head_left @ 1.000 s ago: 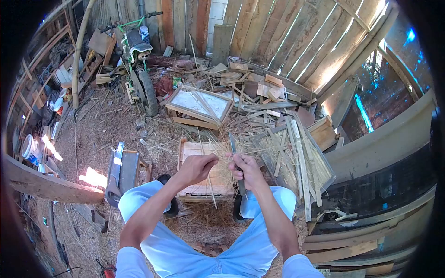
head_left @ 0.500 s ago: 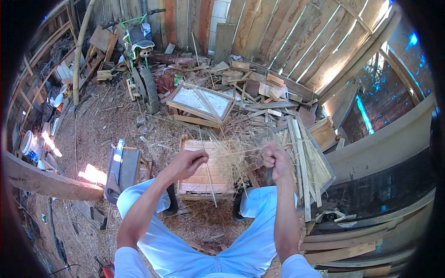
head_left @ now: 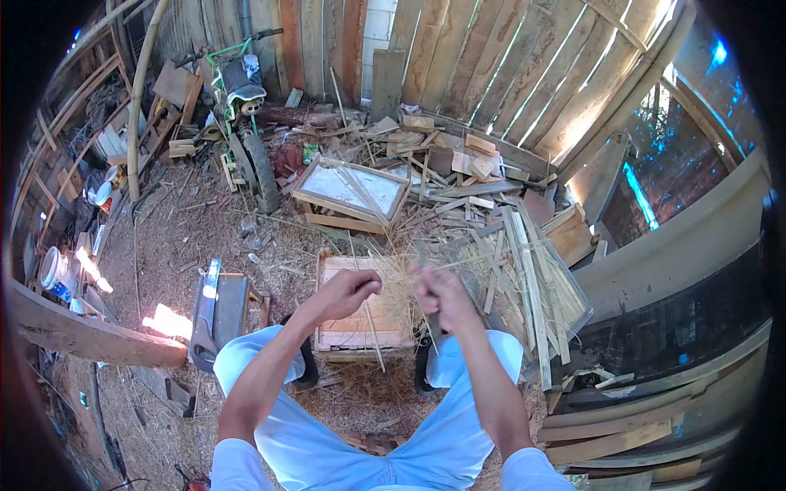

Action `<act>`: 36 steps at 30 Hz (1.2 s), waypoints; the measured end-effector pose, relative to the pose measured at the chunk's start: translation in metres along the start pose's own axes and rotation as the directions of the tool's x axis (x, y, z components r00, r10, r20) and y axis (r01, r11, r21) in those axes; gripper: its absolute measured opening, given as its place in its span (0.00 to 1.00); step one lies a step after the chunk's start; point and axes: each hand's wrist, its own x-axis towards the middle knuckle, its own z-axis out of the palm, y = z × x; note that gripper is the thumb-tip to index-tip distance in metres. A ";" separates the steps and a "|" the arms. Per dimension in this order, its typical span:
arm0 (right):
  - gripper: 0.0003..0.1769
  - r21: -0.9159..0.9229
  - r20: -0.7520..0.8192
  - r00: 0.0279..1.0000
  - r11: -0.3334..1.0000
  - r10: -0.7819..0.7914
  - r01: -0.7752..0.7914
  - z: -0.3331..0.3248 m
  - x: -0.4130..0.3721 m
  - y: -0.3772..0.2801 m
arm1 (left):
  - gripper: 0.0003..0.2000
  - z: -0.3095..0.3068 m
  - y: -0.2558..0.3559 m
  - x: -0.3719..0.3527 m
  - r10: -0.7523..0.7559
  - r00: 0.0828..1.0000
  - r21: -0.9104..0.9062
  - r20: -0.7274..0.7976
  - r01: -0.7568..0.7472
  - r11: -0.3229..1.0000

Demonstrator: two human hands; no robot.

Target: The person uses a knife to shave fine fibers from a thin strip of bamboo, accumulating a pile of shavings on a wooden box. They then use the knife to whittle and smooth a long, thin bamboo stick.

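A plank wall (head_left: 458, 57) backs a heap of scrap wood (head_left: 458, 164), with a small motorbike (head_left: 246, 131) at its left; nearer, a wooden box (head_left: 348, 331) sits between the person's knees under a tuft of pale shavings (head_left: 401, 286). Above the box, the left hand (head_left: 348, 293) pinches a thin strip (head_left: 374, 331) that hangs across it; just beside, the blurred right hand (head_left: 438, 293) is fisted round a dark handle (head_left: 433, 322).
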 end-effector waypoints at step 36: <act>0.14 0.153 -0.276 0.898 0.907 -0.342 0.392 -0.065 -0.035 -0.055 | 0.09 -0.047 -0.032 -0.024 -0.195 0.979 -0.171 -0.058 0.182 0.968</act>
